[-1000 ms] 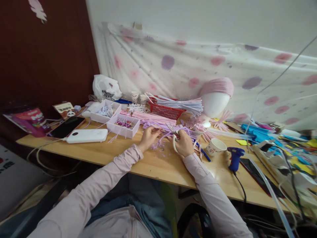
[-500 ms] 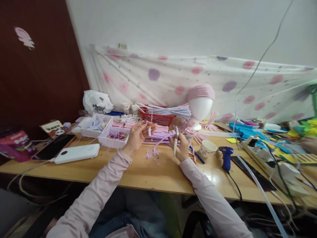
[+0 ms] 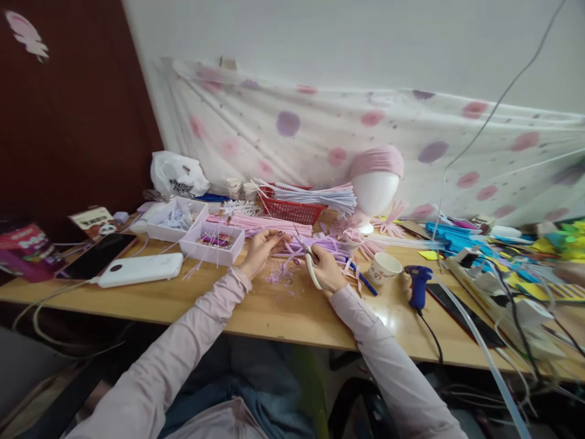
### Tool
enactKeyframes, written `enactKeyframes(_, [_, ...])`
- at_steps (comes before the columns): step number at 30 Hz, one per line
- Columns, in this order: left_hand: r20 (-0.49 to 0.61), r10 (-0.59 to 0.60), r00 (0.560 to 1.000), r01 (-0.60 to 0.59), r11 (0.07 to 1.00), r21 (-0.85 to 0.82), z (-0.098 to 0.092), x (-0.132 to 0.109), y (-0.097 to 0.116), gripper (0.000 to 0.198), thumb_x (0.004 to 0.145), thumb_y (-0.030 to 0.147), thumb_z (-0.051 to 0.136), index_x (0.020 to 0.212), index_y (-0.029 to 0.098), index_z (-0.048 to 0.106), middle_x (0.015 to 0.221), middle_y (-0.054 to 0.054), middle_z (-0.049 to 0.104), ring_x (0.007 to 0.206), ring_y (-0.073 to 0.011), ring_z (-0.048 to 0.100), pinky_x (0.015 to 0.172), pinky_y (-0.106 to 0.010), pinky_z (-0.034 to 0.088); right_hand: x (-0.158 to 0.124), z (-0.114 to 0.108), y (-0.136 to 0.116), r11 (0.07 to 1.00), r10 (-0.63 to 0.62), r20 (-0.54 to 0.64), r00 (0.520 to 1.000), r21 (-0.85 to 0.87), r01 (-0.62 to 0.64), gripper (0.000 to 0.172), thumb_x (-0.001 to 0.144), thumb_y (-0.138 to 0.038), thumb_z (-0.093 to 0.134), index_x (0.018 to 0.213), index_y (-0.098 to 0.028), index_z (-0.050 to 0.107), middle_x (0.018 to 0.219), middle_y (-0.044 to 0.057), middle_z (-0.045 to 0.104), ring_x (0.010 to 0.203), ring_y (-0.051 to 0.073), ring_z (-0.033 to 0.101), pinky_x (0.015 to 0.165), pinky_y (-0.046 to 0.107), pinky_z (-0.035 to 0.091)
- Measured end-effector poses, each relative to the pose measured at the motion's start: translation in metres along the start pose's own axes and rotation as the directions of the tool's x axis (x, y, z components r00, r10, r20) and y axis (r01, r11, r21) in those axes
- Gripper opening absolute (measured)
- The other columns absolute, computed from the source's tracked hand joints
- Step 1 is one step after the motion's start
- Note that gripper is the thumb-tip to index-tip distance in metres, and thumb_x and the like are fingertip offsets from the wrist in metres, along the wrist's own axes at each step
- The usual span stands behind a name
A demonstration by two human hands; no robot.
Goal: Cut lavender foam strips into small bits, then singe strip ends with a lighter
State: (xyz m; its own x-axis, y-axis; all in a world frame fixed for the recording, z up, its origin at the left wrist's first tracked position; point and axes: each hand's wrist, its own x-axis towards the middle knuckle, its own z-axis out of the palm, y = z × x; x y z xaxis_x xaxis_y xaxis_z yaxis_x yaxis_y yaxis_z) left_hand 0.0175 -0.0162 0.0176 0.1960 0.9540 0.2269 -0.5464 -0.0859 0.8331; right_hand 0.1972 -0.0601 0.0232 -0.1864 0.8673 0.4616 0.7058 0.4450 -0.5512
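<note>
My left hand [image 3: 262, 251] is closed in a pinch on a short lilac chenille stem, mostly covered by the fingertips. In my right hand [image 3: 325, 269] are scissors [image 3: 311, 268] with white handles; their blades stand apart and point up and left, towards my left fingertips. Below and between the hands lies a small heap of lilac fuzz clippings [image 3: 281, 274] on the wooden table [image 3: 256, 314]. Purple chenille stems [image 3: 336, 249] lie just behind the scissors, and a bundle of pink stems [image 3: 269, 224] lies farther back.
Left are a white box of beads and pins [image 3: 235, 245], another white box [image 3: 158, 228] and a power bank [image 3: 141, 270]. Behind stand a red basket [image 3: 292, 211] and a white foam head [image 3: 375, 194]. Right are a paper cup [image 3: 384, 267], a blue glue gun [image 3: 418, 285] and cables.
The scissors have swung from near upright, blades closer to my left fingertips and spread. My right hand has moved left. The lilac piece is now less visible between my left fingers.
</note>
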Motion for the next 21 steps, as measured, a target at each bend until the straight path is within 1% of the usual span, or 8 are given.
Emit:
enactKeyframes(1, [-0.002,-0.014,1.000,0.014,0.999,-0.044,-0.002,0.001,0.002,0.026,0.069,0.026,0.071,0.081,0.015,0.051,0.085,-0.007,0.072,0.082,-0.0197,0.069,0.081,-0.038,0.052,0.000,-0.001,0.001,0.994,-0.019,0.007,1.000,-0.108,0.020,0.032,0.074,-0.047,0.055,0.064,-0.020,0.040,0.060,-0.003,0.043,0.057,0.011,0.036,0.055,0.024,0.028])
enactKeyframes(3, [0.000,-0.040,0.999,0.040,0.993,-0.112,-0.006,0.001,0.005,0.024,0.072,0.021,0.068,0.082,0.018,0.046,0.090,-0.006,0.072,0.085,-0.0186,0.069,0.080,-0.037,0.052,-0.001,0.000,0.002,0.965,-0.034,0.036,0.999,-0.260,0.043,0.029,0.077,-0.045,0.052,0.066,-0.020,0.041,0.062,-0.002,0.046,0.058,0.012,0.037,0.056,0.024,0.026])
enactKeyframes(6, [0.028,-0.063,0.998,0.067,0.986,-0.153,-0.010,0.001,0.007,0.021,0.077,0.018,0.063,0.082,0.020,0.042,0.093,-0.006,0.071,0.088,-0.0177,0.068,0.080,-0.036,0.052,-0.003,0.002,0.004,0.919,-0.025,0.075,0.997,-0.391,0.052,0.025,0.078,-0.042,0.049,0.071,-0.019,0.047,0.066,0.002,0.053,0.059,0.013,0.043,0.056,0.025,0.025])
enactKeyframes(9, [0.053,-0.077,0.996,0.085,0.983,-0.162,-0.012,0.001,0.007,0.021,0.078,0.017,0.061,0.081,0.020,0.040,0.096,-0.007,0.071,0.090,-0.0180,0.068,0.081,-0.035,0.051,-0.005,0.004,0.003,0.870,-0.016,0.066,0.998,-0.490,0.047,0.023,0.078,-0.041,0.049,0.076,-0.018,0.052,0.071,0.005,0.058,0.062,0.015,0.049,0.057,0.026,0.025])
enactKeyframes(15, [0.056,-0.071,0.996,0.079,0.986,-0.144,-0.010,-0.001,0.002,0.025,0.077,0.018,0.062,0.080,0.021,0.037,0.092,-0.006,0.071,0.088,-0.0179,0.068,0.072,-0.029,0.052,-0.005,0.004,0.002,0.799,-0.010,0.066,0.998,-0.600,0.047,0.026,0.078,-0.044,0.051,0.079,-0.018,0.054,0.078,0.007,0.063,0.066,0.017,0.054,0.055,0.028,0.023])
enactKeyframes(18, [0.031,-0.053,0.998,0.056,0.991,-0.121,-0.008,-0.003,0.001,0.025,0.077,0.019,0.062,0.080,0.021,0.037,0.088,-0.005,0.071,0.086,-0.0178,0.068,0.071,-0.029,0.052,-0.005,0.004,0.002,0.789,-0.013,0.065,0.998,-0.612,0.050,0.028,0.080,-0.047,0.050,0.078,-0.018,0.054,0.077,0.006,0.063,0.066,0.017,0.054,0.055,0.028,0.022])
enactKeyframes(21, [-0.003,-0.039,0.999,0.038,0.994,-0.106,-0.007,-0.003,0.000,0.027,0.076,0.021,0.064,0.080,0.021,0.037,0.088,-0.004,0.071,0.085,-0.0172,0.068,0.074,-0.031,0.052,-0.005,0.005,0.003,0.793,-0.023,0.060,0.998,-0.606,0.055,0.026,0.080,-0.045,0.050,0.079,-0.019,0.053,0.078,0.006,0.062,0.067,0.018,0.054,0.055,0.028,0.023])
